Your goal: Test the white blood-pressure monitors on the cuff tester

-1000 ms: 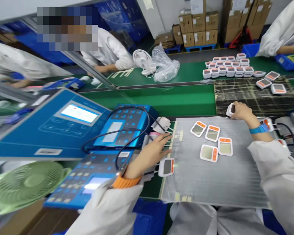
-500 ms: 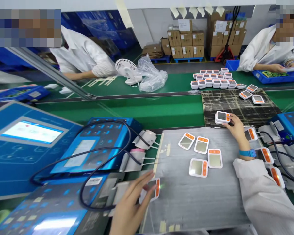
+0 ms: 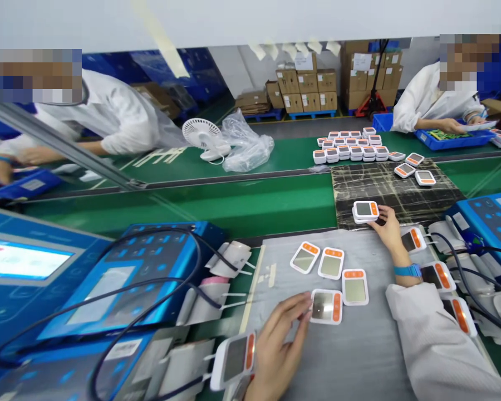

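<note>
At a green assembly bench (image 3: 250, 206), a worker's left hand (image 3: 281, 340) rests low in the frame, fingers loosely spread, fingertips touching a white-and-orange monitor (image 3: 326, 306) lying screen-up on a grey mat (image 3: 359, 356) beside three others, likely laid out for easy picking. Right of centre, the right hand (image 3: 387, 227) grips another monitor (image 3: 365, 210) at the dark mat's (image 3: 401, 184) edge.

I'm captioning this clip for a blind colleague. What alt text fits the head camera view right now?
A person's left hand touches a white and orange monitor on a grey mat, while the right hand rests by a stack of monitors on a dark mat. Blue testers stand at left.
</note>
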`<state>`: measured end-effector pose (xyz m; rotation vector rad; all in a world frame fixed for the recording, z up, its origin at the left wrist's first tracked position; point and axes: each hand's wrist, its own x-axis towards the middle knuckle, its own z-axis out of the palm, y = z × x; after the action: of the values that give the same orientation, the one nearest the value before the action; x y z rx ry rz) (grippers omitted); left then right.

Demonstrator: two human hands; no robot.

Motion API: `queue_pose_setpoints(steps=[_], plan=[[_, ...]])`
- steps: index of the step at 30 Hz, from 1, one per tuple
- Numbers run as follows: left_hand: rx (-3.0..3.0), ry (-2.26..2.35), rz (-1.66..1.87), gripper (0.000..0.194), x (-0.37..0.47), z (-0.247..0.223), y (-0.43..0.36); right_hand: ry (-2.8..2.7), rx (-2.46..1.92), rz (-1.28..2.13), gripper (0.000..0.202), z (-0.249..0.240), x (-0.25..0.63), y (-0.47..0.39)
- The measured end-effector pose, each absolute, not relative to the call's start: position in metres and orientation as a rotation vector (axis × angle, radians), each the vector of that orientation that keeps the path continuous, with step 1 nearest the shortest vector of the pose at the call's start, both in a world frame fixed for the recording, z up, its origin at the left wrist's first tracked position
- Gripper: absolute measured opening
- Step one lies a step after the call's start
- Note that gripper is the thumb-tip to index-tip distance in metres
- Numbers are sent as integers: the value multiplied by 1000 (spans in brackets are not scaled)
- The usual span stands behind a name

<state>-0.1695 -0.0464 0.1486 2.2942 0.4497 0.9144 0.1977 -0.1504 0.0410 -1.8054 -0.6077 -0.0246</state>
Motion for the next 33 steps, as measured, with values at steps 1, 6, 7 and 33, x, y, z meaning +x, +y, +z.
queue_pose_setpoints(steps=[1,6,7,33], plan=[[2278,424,902,18,-161,147,-49,-588,-1802,-29,64,39,196,-149],[2219,337,842,18,-133,136,-63,-621,-1811,-102,38,41,190,-145],[2217,321,833,18,-130,134,-64,-641,-1826,-121,35,42,190,-145],[2240,523,891,13,-171,114,-48,-720,-2336,-294,108,60,147,-106]])
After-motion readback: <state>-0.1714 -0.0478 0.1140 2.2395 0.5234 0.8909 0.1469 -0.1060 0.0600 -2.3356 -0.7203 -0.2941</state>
